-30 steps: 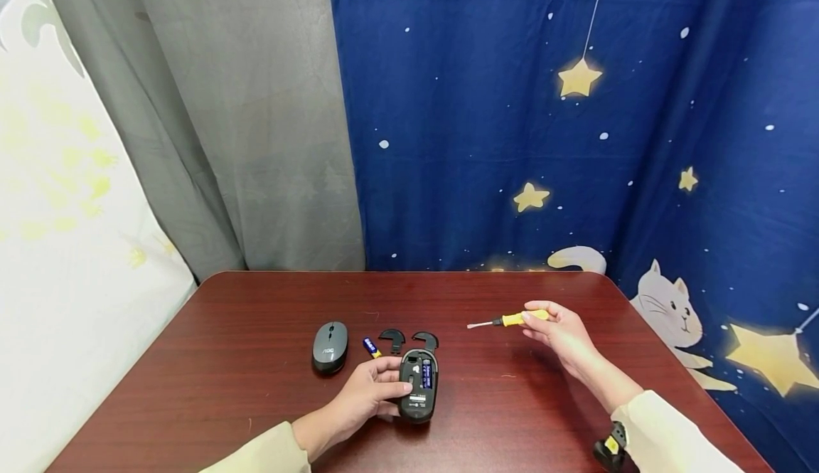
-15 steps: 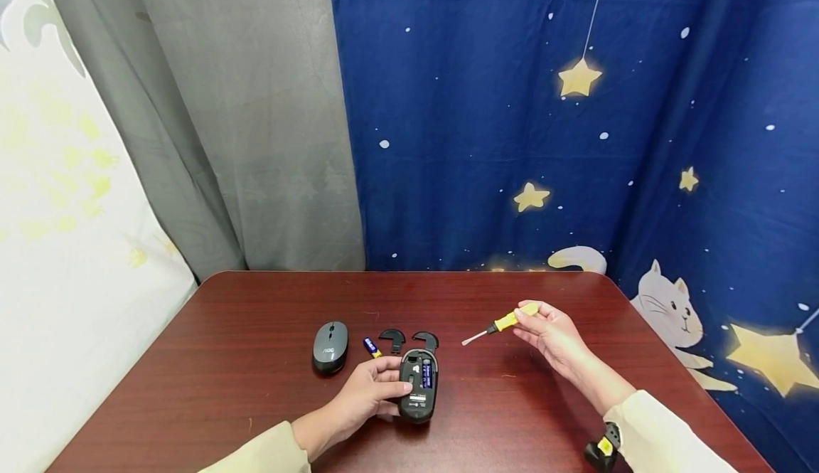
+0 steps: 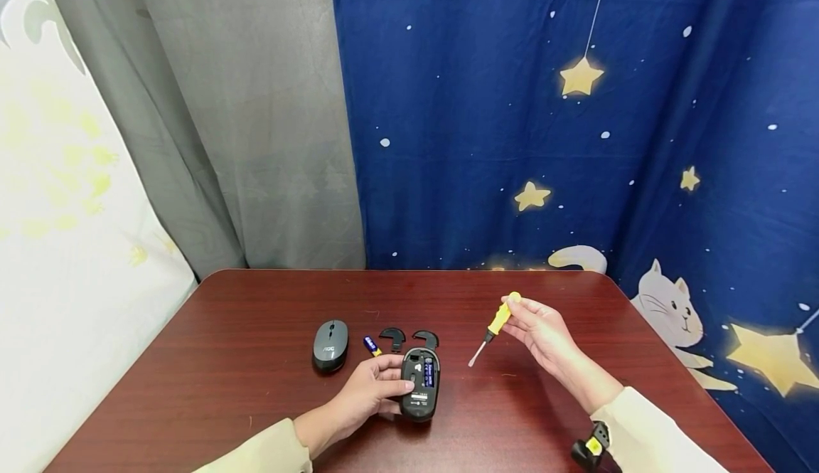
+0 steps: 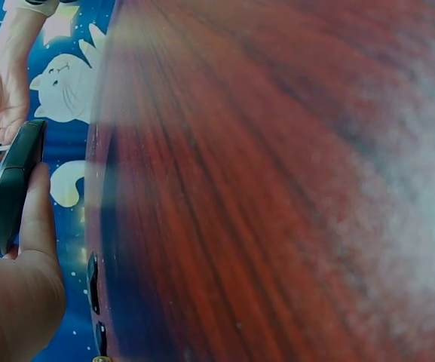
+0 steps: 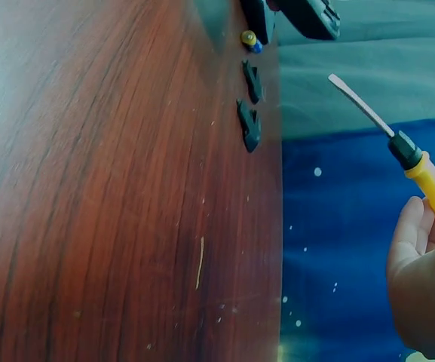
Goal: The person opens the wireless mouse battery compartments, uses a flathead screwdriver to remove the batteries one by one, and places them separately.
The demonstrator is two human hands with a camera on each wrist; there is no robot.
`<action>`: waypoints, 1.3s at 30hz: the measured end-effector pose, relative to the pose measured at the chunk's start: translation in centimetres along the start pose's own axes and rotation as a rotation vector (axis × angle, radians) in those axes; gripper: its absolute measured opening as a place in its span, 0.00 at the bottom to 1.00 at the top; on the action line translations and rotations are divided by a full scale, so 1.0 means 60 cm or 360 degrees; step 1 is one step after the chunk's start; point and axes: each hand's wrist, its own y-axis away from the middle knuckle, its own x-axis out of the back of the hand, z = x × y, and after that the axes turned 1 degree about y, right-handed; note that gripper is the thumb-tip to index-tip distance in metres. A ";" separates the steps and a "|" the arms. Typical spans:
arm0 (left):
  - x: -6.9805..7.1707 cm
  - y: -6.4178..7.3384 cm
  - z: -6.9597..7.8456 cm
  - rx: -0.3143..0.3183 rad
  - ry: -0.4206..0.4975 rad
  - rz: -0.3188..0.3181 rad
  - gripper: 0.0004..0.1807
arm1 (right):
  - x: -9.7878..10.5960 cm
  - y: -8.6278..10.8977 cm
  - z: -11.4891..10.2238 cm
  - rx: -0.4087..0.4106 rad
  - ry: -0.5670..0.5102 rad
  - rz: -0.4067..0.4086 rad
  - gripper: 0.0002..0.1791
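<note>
My left hand grips a black computer mouse by its side, underside up, above the table. The mouse's battery bay is uncovered, and a blue battery lies in it beside a vacant slot. To the right, my right hand holds a yellow-handled screwdriver in its fingers, the flat metal tip slanting down to the left, apart from the mouse. In the right wrist view the screwdriver and its black collar show plainly. The left wrist view shows the mouse edge-on between thumb and fingers.
A grey mouse stands right side up at the left. Beyond my left hand lie a loose blue-and-yellow battery and two black curved covers. The brown table ends at curtains behind.
My right hand has moved left, tilting the screwdriver from nearly level to steeply tip-down. The left hand and the black mouse stay almost in place.
</note>
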 end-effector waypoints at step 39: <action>-0.004 -0.006 -0.003 -0.0006 -0.0006 -0.0034 0.26 | -0.091 -0.022 0.008 0.0171 -0.0084 -0.0196 0.08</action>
